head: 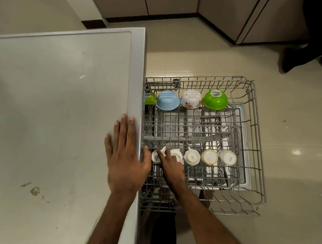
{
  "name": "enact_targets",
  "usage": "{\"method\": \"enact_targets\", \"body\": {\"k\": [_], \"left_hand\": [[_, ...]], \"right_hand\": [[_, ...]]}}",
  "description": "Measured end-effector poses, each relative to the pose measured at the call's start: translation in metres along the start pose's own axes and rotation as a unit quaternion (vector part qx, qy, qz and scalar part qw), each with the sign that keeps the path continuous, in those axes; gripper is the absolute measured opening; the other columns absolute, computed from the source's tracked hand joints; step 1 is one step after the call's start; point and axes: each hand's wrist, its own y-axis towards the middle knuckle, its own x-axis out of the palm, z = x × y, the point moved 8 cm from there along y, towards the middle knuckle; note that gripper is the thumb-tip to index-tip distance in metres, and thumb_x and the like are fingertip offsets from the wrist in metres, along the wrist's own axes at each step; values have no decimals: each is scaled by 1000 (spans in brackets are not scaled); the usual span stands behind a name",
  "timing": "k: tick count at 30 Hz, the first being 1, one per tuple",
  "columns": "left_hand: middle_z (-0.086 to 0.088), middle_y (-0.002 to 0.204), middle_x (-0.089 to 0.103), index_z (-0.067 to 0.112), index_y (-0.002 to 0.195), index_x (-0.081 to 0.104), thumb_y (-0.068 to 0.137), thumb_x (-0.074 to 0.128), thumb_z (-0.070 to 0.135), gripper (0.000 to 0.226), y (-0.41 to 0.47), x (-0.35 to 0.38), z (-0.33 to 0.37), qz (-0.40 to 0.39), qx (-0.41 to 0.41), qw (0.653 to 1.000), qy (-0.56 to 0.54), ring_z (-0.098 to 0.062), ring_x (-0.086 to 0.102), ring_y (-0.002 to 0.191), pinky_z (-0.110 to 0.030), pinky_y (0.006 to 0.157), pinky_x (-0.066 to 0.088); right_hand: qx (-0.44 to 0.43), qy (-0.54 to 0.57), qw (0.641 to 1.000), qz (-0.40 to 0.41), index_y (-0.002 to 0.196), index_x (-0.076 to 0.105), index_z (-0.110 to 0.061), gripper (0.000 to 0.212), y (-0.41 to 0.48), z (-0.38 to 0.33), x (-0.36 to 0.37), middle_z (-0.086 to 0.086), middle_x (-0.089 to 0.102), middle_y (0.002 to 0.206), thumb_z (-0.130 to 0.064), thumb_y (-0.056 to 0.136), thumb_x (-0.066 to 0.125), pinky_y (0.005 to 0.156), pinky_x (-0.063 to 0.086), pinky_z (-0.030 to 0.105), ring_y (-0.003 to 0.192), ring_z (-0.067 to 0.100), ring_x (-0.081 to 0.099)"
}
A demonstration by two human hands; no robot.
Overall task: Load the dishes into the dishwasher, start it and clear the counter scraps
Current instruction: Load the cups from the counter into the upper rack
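Observation:
The grey wire upper rack (252,127) is pulled out of the dishwasher. Its far row holds a blue bowl (167,100), a floral white bowl (191,98) and a green bowl (215,100), all upside down. The near row holds several inverted white cups (209,157). My right hand (171,166) is down in that row, fingers closed on a white cup (176,154) near the left end. My left hand (125,156) lies flat, fingers spread, on the dishwasher's grey top (60,109) at its right edge.
Brown scraps (34,190) mark the grey top at the near left. The lower rack (244,180) shows through the upper one. Beige tiled floor surrounds the rack. Cabinets (244,11) stand at the back, and another person's dark leg (294,57) is at the right.

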Motion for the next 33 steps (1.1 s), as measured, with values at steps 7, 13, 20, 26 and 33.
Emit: {"method": "enact_targets", "body": {"k": [7,13,20,26,33], "left_hand": [[-1,168,2,18,160,7,91,45,37,82,-1,1,0,11,0,1000,0,-17,-3,154,-48,125,6],[-3,168,0,18,160,5,91,42,39,81,-2,4,-1,7,5,1000,9,-18,-4,154,-48,125,5],[-2,167,-3,19,160,5,102,25,47,67,-9,0,0,-23,11,999,-24,-18,-6,154,-46,125,2],[-7,160,32,11,154,32,104,37,33,55,-83,-30,-16,-37,-83,994,-61,-25,34,145,-42,116,33],[0,143,51,22,142,48,101,49,28,42,-237,-90,-70,107,-320,934,-118,-23,52,128,-38,102,45]], "right_hand": [[-8,-4,1000,12,154,23,-16,78,-28,26,7,8,35,147,1,88,60,74,56,39,117,29,51],[21,-16,1000,5,148,32,-15,72,-60,33,-12,8,38,145,-7,86,69,77,56,41,120,28,52],[16,-6,998,57,135,48,-13,49,-100,23,-80,7,47,136,-7,89,64,82,54,42,116,27,53],[-77,21,990,117,125,56,-16,40,-133,-12,-143,5,56,123,-17,86,68,84,54,42,108,26,57],[-323,71,914,236,106,66,-16,16,-197,-147,-168,9,63,108,-22,98,53,73,53,42,94,35,62]]}}
